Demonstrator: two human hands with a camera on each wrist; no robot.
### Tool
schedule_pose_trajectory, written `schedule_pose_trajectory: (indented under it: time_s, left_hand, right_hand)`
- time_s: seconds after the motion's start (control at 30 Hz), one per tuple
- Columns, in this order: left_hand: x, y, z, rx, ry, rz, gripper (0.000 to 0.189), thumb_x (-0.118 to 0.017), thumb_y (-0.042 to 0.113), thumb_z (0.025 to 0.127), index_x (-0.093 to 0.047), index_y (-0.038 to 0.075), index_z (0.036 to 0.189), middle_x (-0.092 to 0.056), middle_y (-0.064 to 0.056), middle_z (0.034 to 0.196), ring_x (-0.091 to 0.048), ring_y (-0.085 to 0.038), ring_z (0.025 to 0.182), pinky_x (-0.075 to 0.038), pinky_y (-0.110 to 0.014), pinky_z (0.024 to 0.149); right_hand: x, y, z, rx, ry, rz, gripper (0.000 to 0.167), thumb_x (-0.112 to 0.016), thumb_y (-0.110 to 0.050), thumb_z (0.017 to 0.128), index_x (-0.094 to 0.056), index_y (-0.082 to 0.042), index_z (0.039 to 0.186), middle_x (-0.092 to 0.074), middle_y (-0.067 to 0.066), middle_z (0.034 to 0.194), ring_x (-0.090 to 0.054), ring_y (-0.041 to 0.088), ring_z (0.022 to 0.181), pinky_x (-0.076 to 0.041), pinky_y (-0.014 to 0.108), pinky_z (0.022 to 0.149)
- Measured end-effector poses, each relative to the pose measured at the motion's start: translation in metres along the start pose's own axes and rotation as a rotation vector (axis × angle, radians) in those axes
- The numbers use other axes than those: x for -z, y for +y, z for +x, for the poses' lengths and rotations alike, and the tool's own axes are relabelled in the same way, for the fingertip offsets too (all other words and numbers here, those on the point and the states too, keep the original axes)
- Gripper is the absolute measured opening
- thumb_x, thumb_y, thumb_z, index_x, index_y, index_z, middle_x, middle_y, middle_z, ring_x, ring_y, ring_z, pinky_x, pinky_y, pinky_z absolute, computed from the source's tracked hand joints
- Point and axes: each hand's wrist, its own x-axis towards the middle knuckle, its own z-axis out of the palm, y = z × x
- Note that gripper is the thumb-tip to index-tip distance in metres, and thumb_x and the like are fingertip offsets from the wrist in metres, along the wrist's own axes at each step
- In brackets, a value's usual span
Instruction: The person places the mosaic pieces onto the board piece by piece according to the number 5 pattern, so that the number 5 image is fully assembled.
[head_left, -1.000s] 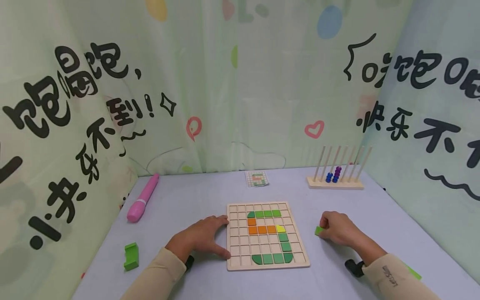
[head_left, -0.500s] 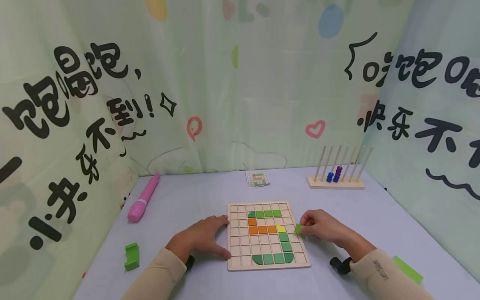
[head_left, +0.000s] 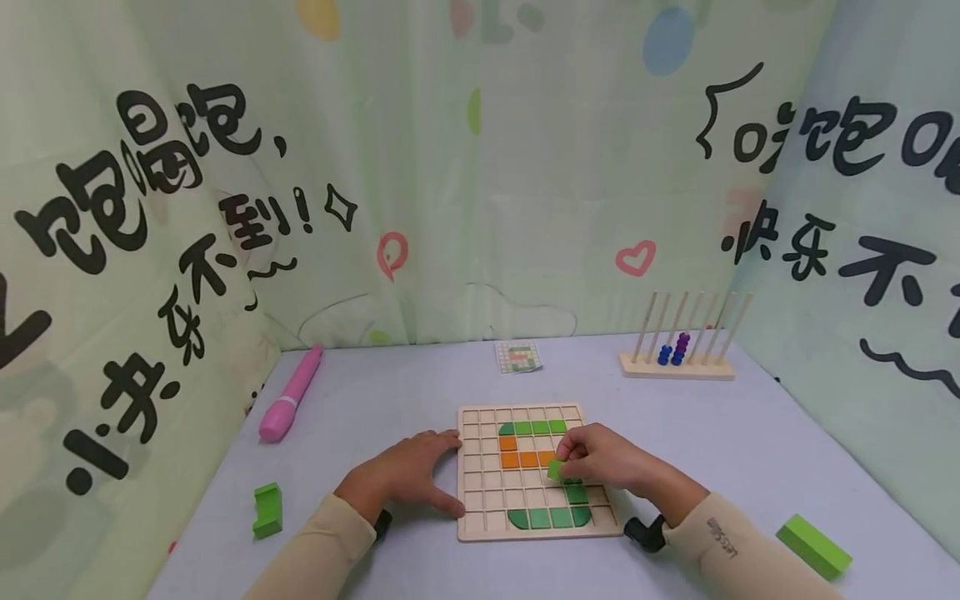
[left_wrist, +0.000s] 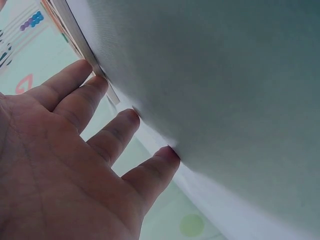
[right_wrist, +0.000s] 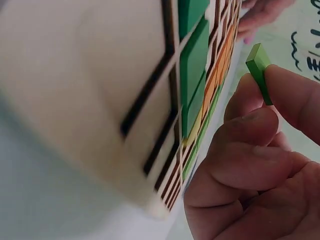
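A square wooden grid board [head_left: 480, 492] lies in the middle of the table, with orange, green and dark green tiles set in an S-like path. My left hand [head_left: 408, 471] rests at its left edge, fingers spread; in the left wrist view the fingertips [left_wrist: 95, 82] meet the board's side. Between thumb and forefinger, my right hand [head_left: 607, 458] pinches a light green tile [right_wrist: 258, 65], tilted and held over the board's right half. That hand hides the yellow tile in the head view, though a yellow sliver [right_wrist: 192, 136] shows in the right wrist view.
One green block [head_left: 267, 510] with a hollowed side stands at left, and a long green block [head_left: 814, 546] lies beside the right sleeve. Farther back are a pink wand-shaped object [head_left: 288, 400], a pattern card [head_left: 518, 357] and a peg rack [head_left: 675, 368] with blue and purple beads.
My right hand has moved left from the table beside the board to over it, carrying the light green tile. The left hand has stayed at the board's edge.
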Motion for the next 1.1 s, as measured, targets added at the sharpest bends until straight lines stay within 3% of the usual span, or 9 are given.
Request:
schedule_pose_trajectory:
  time_s: [0.2,0.5,0.83,1.1]
  left_hand:
    - [0.002,-0.001,0.0,0.008,0.003,-0.005,0.104,-0.092,0.06,0.068,-0.051,0.016,0.152,-0.047,-0.001,0.161,-0.046,-0.027,0.145,-0.04,-0.051,0.119]
    - [0.0,0.001,-0.001,-0.004,0.0,-0.008,0.103,-0.092,0.06,0.068,-0.051,0.016,0.151,-0.047,-0.001,0.161,-0.045,-0.028,0.145,-0.041,-0.052,0.118]
    - [-0.002,0.003,0.002,-0.009,-0.009,-0.007,0.103,-0.092,0.061,0.068,-0.051,0.016,0.152,-0.047,-0.001,0.16,-0.046,-0.027,0.144,-0.041,-0.051,0.118]
    - [0.001,0.002,0.002,-0.008,-0.012,-0.016,0.104,-0.091,0.061,0.069,-0.05,0.017,0.153,-0.044,0.0,0.163,-0.042,-0.029,0.149,-0.038,-0.052,0.12]
  right_hand:
    - [-0.023,-0.016,0.006,0.032,-0.032,-0.044,0.01,-0.077,-0.005,0.088,-0.067,-0.007,0.091,-0.059,0.002,0.077,-0.054,0.018,0.075,-0.044,0.029,0.063]
    - [-0.047,-0.028,0.015,0.154,-0.043,-0.184,0.009,-0.072,-0.002,0.085,-0.069,-0.01,0.085,-0.059,-0.004,0.07,-0.053,0.013,0.069,-0.042,0.026,0.06]
    - [-0.054,-0.035,0.009,0.128,-0.027,-0.27,0.013,-0.074,-0.004,0.086,-0.066,-0.012,0.081,-0.059,-0.003,0.072,-0.054,0.016,0.071,-0.042,0.028,0.061]
    - [-0.062,-0.041,0.009,0.139,0.031,-0.386,0.015,-0.072,-0.002,0.086,-0.069,-0.016,0.079,-0.06,-0.007,0.073,-0.053,0.012,0.07,-0.044,0.028,0.062]
